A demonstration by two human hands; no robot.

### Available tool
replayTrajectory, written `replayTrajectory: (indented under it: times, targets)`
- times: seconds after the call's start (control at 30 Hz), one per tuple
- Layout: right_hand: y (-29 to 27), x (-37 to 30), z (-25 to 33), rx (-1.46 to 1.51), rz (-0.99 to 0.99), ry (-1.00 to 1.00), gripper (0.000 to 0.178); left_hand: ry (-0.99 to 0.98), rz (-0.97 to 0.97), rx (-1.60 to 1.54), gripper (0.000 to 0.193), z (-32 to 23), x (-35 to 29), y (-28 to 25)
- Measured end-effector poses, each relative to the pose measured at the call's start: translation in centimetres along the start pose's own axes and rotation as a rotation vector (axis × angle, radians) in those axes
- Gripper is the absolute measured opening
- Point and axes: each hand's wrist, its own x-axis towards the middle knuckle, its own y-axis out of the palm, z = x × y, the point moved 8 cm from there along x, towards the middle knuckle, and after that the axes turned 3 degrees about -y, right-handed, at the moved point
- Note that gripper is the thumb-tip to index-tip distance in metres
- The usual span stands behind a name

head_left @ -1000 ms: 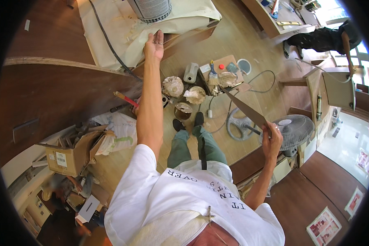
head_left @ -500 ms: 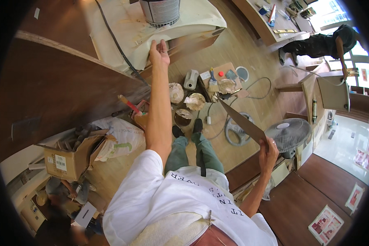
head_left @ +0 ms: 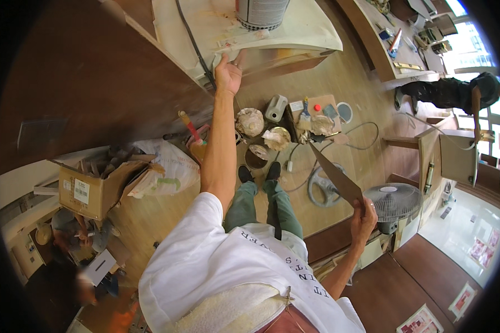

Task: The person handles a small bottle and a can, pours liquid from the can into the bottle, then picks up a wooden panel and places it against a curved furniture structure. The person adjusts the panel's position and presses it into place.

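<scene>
My left hand [head_left: 228,75] is stretched out to the front edge of a cabinet top under a cream cover sheet [head_left: 197,41]. Its fingers are curled at the sheet's edge and seem to pinch it; fingertips partly hidden. On the sheet stands a grey bucket [head_left: 263,12], and a black cable [head_left: 190,33] runs over it. Low on the right, my right hand [head_left: 363,218] grips one end of a thin brown strip of board [head_left: 337,176], whose far end points away toward the floor clutter.
On the floor ahead are an open can [head_left: 256,156], a plastic jug [head_left: 276,107], a brush [head_left: 305,112] on cardboard, and cables. A fan [head_left: 391,201] stands right, a carton [head_left: 86,191] left. A dark panel [head_left: 94,94] rises left. Other people work far right [head_left: 444,94] and lower left [head_left: 75,230].
The view has shifted, so the cabinet and bucket appear farther right and higher. My left hand's fingers have curled in at the sheet's edge. My right hand still holds the strip.
</scene>
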Motion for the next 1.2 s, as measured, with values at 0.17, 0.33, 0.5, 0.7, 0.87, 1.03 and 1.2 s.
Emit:
replayTrajectory:
  times: [0.17,0.33,0.5,0.7,0.87,1.03,1.2]
  targets:
    - [0.8,0.8,0.7,-0.014,0.045,-0.012,0.02,0.13,-0.33,-0.154,0.043,0.5,-0.1,-2.3]
    - [0.5,1.3,1.2,0.005,0.064,0.036,0.016,0.339,-0.925,-0.245,0.039,0.3,-5.3,-0.6]
    - [-0.1,0.7,0.9,-0.001,0.035,0.017,0.018,0.366,-0.849,-0.37,0.037,-0.3,-2.5,-5.0]
    - [-0.1,-1.0,-1.0,-0.047,0.031,0.048,0.015,0.391,-0.77,-0.343,0.037,-1.5,-0.7,-5.7]
    - [-0.1,-1.4,-0.4,0.012,0.031,0.039,0.015,0.415,-0.719,-0.35,0.039,-3.5,1.3,-4.4]
    - [0.4,-2.6,-0.7,0.044,0.041,0.044,0.021,0.437,-0.627,-0.174,0.032,-2.6,-0.8,-1.8]
    - [0.8,-2.4,0.4,0.006,0.076,-0.039,0.019,0.395,-0.609,-0.137,0.029,-1.4,-3.7,-2.8]
